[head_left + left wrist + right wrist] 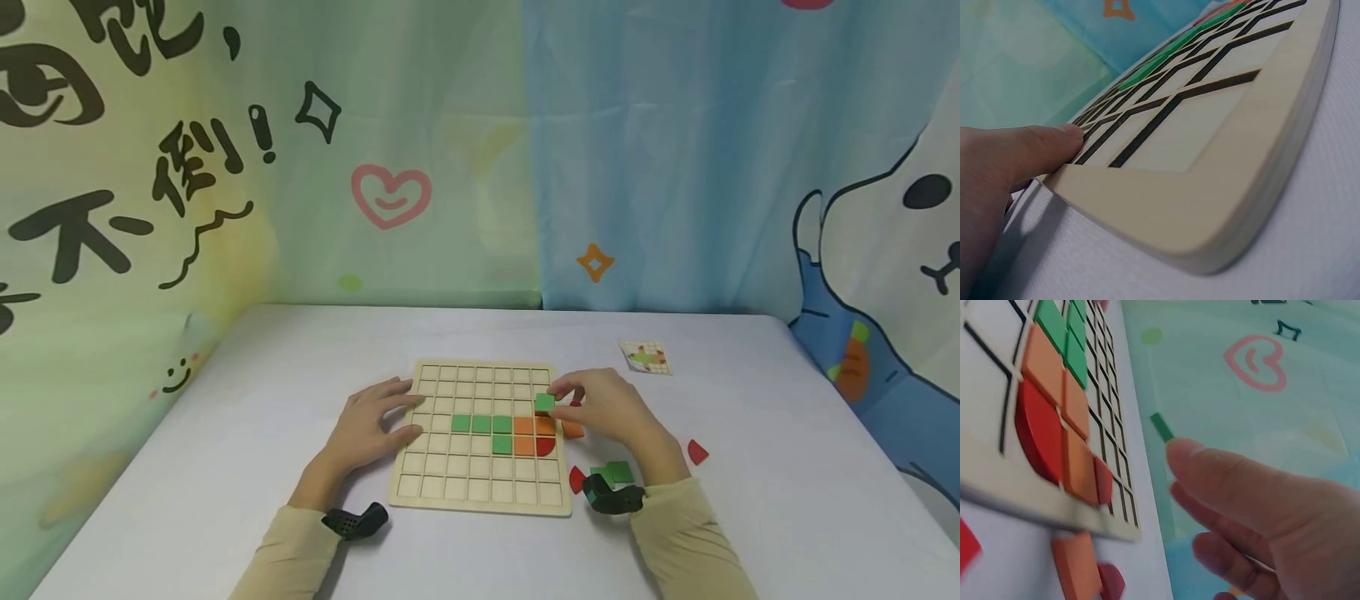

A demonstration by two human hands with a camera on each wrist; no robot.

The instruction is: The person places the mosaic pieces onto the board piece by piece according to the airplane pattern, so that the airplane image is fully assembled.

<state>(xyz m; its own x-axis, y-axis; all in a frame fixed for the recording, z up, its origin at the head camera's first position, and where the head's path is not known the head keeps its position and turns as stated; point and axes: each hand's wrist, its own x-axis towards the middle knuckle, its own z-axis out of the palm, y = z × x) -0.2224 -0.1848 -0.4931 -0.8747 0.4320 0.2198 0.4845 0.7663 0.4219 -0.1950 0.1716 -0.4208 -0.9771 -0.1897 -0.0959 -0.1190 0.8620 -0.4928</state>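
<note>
My right hand (609, 407) pinches a small green square tile (544, 402) between thumb and finger. In the right wrist view this tile (1161, 427) is raised above the wooden grid board (480, 505). My left hand (369, 427) rests at the board's left edge, fingers fairly straight; the left wrist view shows its thumb (1054, 147) touching the rim. Several green tiles (481, 424) lie in a row on the grid, beside orange square tiles (522, 446) and a red quarter-round tile (545, 447). Another red piece (1102, 481) sits beside an orange tile, partly hidden in the head view.
Right of the board lie a loose orange tile (573, 430), a red piece (577, 479), green tiles (619, 472) partly behind the right wrist camera (611, 497), and a red quarter-round piece (697, 452). A printed pattern card (645, 357) lies farther back on the white table (787, 500).
</note>
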